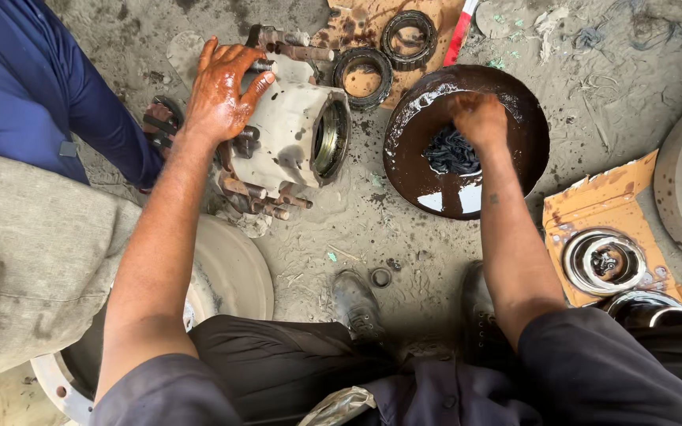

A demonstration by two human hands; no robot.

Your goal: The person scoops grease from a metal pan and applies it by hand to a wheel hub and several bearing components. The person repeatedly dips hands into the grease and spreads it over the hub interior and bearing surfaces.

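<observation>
- Left hand point(221, 91) spread flat, fingers apart, pressed on top of a greasy wheel hub point(290, 138) lying on its side (no clamping, only resting).
- Right hand point(479, 118) dipped into a round pan point(530, 118) of dark oil, fingers bunched on a black rag point(450, 154).
- Beyond the hub: two bearing rings point(363, 76) on cardboard.
</observation>
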